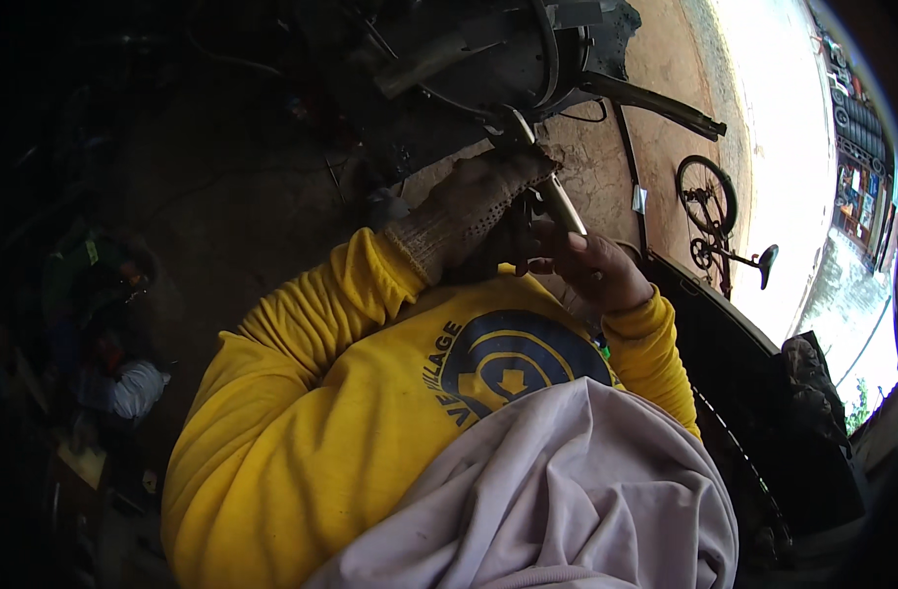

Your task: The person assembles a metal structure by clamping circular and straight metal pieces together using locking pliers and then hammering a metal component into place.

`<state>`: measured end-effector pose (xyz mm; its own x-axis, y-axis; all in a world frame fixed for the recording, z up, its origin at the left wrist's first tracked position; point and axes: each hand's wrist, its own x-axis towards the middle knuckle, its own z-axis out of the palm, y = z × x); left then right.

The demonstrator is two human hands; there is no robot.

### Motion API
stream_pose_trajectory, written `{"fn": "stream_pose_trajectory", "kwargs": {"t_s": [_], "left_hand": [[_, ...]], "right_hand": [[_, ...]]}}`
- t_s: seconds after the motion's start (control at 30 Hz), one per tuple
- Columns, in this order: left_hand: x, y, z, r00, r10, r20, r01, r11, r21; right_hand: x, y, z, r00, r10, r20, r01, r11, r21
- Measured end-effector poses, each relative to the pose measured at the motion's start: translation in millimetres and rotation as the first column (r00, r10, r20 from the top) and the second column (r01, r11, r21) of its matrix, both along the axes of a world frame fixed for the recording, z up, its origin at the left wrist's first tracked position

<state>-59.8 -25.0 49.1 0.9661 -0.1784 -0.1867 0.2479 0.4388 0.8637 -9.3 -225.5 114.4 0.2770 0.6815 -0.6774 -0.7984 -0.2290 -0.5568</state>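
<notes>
My left hand, in a dirty knitted work glove with dotted grip, is closed around the middle of a long, shiny, wrench-like metal tool. The tool slants from a dark round machine part down toward my bare right hand. The thumb of that hand presses on the tool's lower end, with the fingers curled beneath it. The tool's upper end reaches the underside of the machine part; shadow hides whether it grips anything there. Both hands are in front of my chest, in yellow sleeves.
A dark metal arm juts right from the machine. Beyond it, a bicycle lies near the sunlit ground. A thin dark bar rests on the brown floor. Deep shadow covers the left, where a pale crumpled cloth shows among unclear clutter.
</notes>
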Motion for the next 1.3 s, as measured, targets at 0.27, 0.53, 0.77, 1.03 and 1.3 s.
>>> {"fn": "stream_pose_trajectory", "kwargs": {"t_s": [0.27, 0.53, 0.77, 1.03, 1.3], "left_hand": [[14, 9, 10, 0.973, -0.221, 0.064, 0.205, 0.959, 0.196], [11, 1, 11, 0.936, -0.207, 0.286, 0.061, 0.893, 0.446], [19, 2, 30, 0.797, -0.277, -0.537, 0.135, 0.948, -0.288], [11, 4, 22, 0.949, -0.299, 0.104, 0.228, 0.874, 0.428], [17, 12, 35, 0.723, -0.492, -0.485, 0.468, 0.865, -0.180]], "right_hand": [[-15, 1, 15, 0.972, -0.200, -0.127, 0.177, 0.970, -0.168], [-17, 20, 47, 0.928, -0.345, -0.144, 0.280, 0.896, -0.345], [-22, 24, 58, 0.816, -0.505, -0.282, 0.340, 0.813, -0.473], [-15, 20, 53, 0.950, -0.248, -0.187, 0.166, 0.914, -0.371], [-21, 33, 66, 0.986, -0.144, -0.084, 0.095, 0.898, -0.429]]}}
